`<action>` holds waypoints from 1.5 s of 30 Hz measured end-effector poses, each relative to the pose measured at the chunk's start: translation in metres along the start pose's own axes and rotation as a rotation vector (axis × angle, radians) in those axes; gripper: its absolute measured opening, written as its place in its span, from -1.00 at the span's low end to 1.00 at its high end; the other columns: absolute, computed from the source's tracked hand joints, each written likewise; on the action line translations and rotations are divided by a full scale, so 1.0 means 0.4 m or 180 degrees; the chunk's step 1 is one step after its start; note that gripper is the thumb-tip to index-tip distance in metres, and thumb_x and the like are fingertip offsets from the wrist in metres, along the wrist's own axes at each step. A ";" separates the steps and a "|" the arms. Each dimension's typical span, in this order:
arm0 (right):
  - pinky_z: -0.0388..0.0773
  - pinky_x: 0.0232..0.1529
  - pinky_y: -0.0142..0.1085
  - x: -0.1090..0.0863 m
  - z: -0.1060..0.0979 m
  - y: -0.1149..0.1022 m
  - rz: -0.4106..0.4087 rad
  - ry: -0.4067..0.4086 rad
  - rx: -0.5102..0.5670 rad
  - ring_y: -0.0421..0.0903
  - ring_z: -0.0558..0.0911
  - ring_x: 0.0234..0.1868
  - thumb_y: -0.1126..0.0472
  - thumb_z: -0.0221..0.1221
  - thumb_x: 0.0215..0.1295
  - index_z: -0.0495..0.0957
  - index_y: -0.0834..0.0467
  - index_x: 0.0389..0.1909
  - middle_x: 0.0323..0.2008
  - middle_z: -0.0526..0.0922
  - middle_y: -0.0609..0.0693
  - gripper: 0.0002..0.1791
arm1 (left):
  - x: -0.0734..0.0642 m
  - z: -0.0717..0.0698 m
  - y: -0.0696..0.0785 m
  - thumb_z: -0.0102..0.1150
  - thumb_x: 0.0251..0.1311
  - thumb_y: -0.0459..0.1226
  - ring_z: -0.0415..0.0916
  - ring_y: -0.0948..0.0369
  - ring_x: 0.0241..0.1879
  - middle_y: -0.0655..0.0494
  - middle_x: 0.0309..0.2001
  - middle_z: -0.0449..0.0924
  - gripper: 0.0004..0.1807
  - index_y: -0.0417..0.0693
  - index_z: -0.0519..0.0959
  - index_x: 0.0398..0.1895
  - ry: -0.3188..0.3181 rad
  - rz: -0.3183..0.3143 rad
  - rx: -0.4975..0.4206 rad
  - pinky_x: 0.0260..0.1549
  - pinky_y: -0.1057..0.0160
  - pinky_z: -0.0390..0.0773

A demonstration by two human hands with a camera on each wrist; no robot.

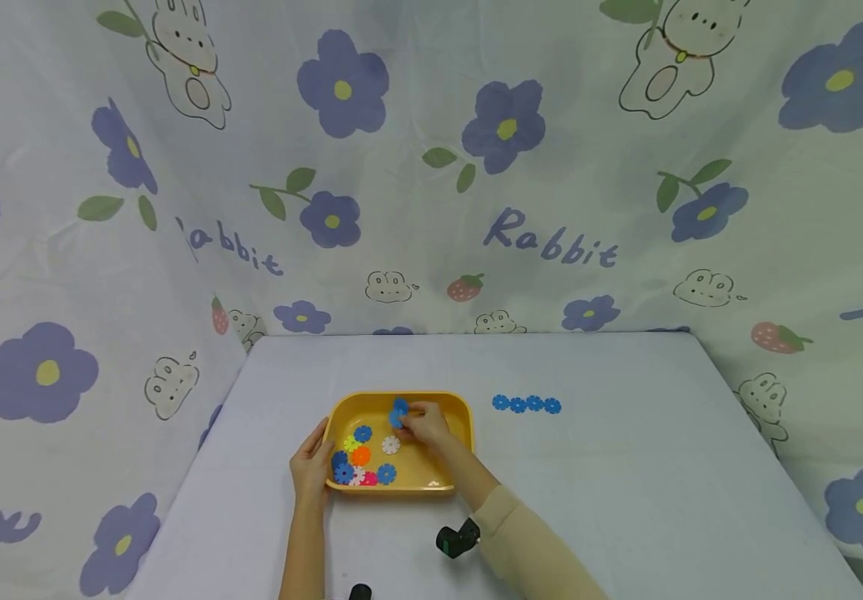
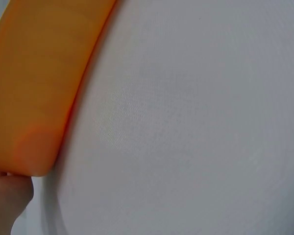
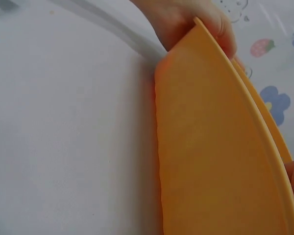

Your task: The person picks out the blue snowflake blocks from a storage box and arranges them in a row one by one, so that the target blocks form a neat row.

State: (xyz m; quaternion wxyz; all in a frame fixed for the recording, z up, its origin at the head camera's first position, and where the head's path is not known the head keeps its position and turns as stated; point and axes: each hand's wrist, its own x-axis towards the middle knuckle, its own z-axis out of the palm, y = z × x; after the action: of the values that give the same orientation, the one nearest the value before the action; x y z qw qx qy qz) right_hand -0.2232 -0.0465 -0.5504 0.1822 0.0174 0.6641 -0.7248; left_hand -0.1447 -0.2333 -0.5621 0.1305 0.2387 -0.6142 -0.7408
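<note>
I see right hand [image 1: 428, 425] pinching blue notched discs [image 1: 399, 407], partly finger-hidden, over yellow tray [image 1: 422, 472]; discs' line points forward. Left hand [image 1: 310, 463], cut off in left wrist view, grips tray rim.

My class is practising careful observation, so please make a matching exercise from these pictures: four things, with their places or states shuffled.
Column 1
1. Left hand
2. Right hand
3. Orange disc
4. Row of four blue discs

Column 2
A. Lying in the yellow tray
B. On the white tabletop, outside the tray
C. Gripping the tray's side
D. Pinching blue pieces

Right pairs: 1-C, 2-D, 3-A, 4-B
</note>
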 end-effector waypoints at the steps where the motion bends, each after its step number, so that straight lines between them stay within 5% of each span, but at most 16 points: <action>1: 0.69 -0.37 -0.20 -0.004 -0.002 -0.001 -0.0011 0.0017 -0.0108 0.10 0.71 -0.42 0.53 0.10 0.19 0.40 0.55 0.04 -0.40 0.66 0.34 -0.63 | 0.000 0.000 0.000 -0.04 0.25 -0.46 0.27 0.11 0.28 -0.18 0.31 0.25 -0.50 -0.28 0.32 0.29 -0.0002 0.0008 0.0002 -0.04 0.54 0.45; 6: 0.69 -0.41 -0.20 -0.020 -0.016 -0.007 -0.0044 0.0002 -0.0345 0.04 0.69 -0.50 0.51 0.12 0.19 0.42 0.50 0.07 -0.43 0.65 0.30 -0.60 | 0.003 -0.003 -0.002 -0.05 0.25 -0.46 0.28 0.12 0.27 -0.16 0.32 0.26 -0.50 -0.26 0.33 0.29 0.0008 -0.0015 0.0014 -0.05 0.53 0.47; 17: 0.65 -0.18 -0.11 -0.041 -0.065 -0.028 0.0053 -0.0115 -0.0047 -0.01 0.71 -0.43 0.46 0.18 0.18 0.50 0.45 -0.08 -0.40 0.68 0.26 -0.72 | 0.001 -0.005 -0.002 -0.04 0.26 -0.45 0.25 0.11 0.29 -0.13 0.33 0.24 -0.49 -0.23 0.32 0.31 -0.0011 -0.0044 0.0062 -0.01 0.50 0.45; 23: 0.58 -0.07 -0.01 -0.057 -0.110 -0.060 -0.0171 -0.0230 0.0070 0.21 0.68 -0.21 0.51 0.16 0.16 0.48 0.48 0.00 -0.30 0.67 0.32 -0.66 | 0.002 -0.004 -0.002 -0.04 0.27 -0.45 0.25 0.09 0.30 -0.14 0.33 0.24 -0.50 -0.24 0.32 0.30 0.0004 -0.0020 0.0035 0.00 0.49 0.45; 32: 0.52 0.01 0.01 -0.082 -0.183 -0.094 -0.0310 -0.0091 0.0024 0.05 0.70 -0.24 0.46 0.13 0.23 0.49 0.42 0.06 -0.28 0.65 0.19 -0.65 | 0.003 -0.002 -0.003 -0.06 0.25 -0.47 0.24 0.11 0.30 -0.14 0.33 0.24 -0.49 -0.25 0.31 0.31 -0.0001 -0.0029 0.0046 0.00 0.50 0.45; 45: 0.65 -0.16 -0.28 -0.107 -0.310 -0.111 -0.0412 0.0138 0.0143 -0.07 0.70 -0.28 0.48 0.12 0.22 0.48 0.39 0.09 -0.29 0.67 0.14 -0.62 | -0.002 -0.002 0.000 -0.06 0.27 -0.47 0.24 0.13 0.30 -0.10 0.34 0.23 -0.49 -0.22 0.31 0.32 -0.0058 -0.0049 0.0022 0.00 0.51 0.45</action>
State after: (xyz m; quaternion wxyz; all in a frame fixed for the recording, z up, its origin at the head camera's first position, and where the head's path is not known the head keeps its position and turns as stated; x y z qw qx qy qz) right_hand -0.2228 0.0865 -0.5109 0.1202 -0.0058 0.6512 -0.7493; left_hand -0.1438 -0.2335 -0.5621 0.1183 0.2371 -0.6160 -0.7418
